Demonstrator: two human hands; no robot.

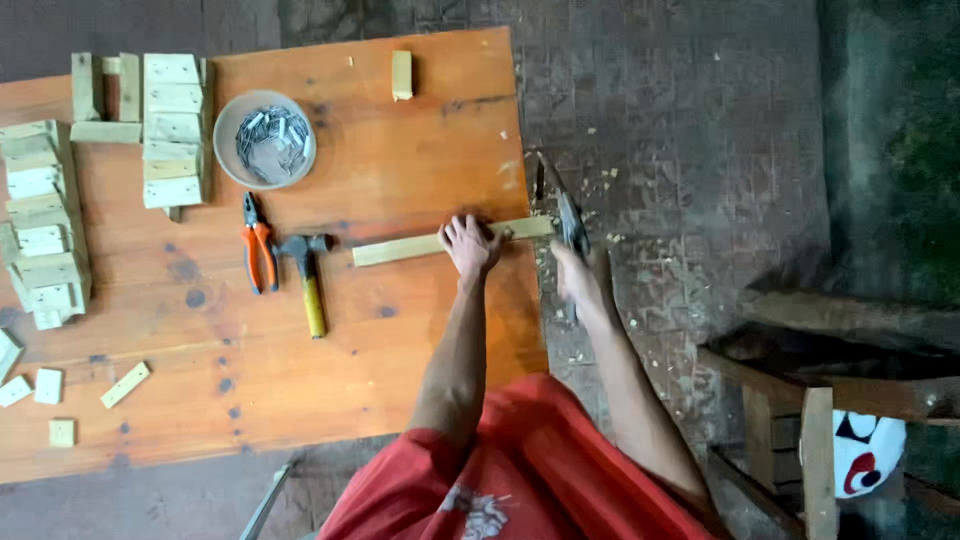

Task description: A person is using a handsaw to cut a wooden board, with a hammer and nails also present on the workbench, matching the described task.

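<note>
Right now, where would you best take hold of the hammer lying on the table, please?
Grip the hammer by its yellow handle, coming from above at the near end. It lies flat, head pointing away, with the orange pliers close on its left, so the handle's lower end is freest.

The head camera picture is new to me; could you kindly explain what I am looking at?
It is one view from a camera worn on a person's head, looking down at their bare hands. The left hand presses a long wooden strip flat on the orange table. The right hand, blurred, holds a saw at the strip's end past the table edge. On the table lie a hammer, orange pliers, a bowl of nails and stacks of small wood blocks.
</note>
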